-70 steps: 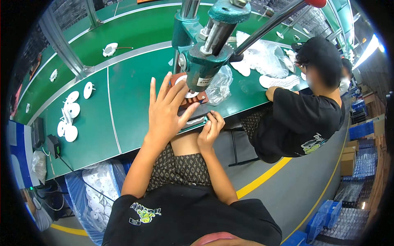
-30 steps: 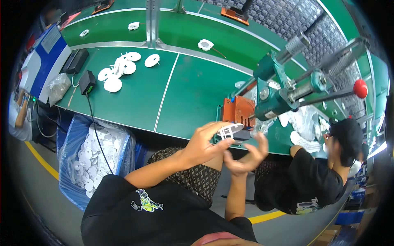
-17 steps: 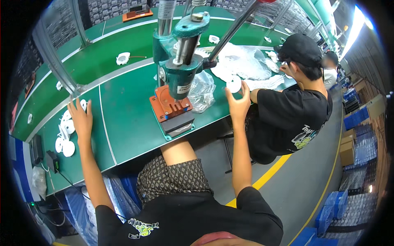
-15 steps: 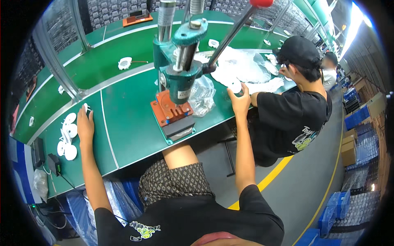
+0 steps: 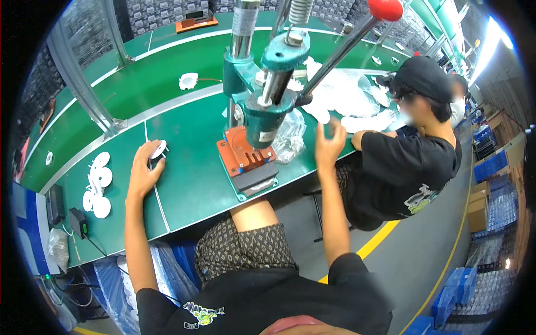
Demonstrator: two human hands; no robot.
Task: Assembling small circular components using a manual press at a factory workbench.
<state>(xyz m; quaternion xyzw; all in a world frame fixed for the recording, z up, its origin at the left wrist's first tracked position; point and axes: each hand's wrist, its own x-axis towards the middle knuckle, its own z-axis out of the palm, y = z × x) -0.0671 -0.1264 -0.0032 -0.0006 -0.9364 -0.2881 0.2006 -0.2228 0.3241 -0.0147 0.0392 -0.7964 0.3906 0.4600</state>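
Note:
My left hand (image 5: 144,172) rests on the green bench (image 5: 190,184), its fingertips closed on a white round disc (image 5: 159,149). My right hand (image 5: 329,142) is raised at the bench's front edge, right of the teal hand press (image 5: 262,103), fingers apart and holding nothing. It is just below a white disc (image 5: 320,115) lying by a clear plastic sheet. The press stands on an orange base plate (image 5: 245,159), and its lever with a red knob (image 5: 384,9) points up to the right.
Several white discs (image 5: 97,184) lie at the bench's left end, beside black power adapters (image 5: 54,204). A crumpled clear bag (image 5: 290,134) sits right of the press. A person in black (image 5: 407,162) sits to my right. Blue bins (image 5: 167,268) stand under the bench.
My left hand has closed its fingers on a white disc at the left. My right hand has drawn back a little from the disc by the plastic sheet.

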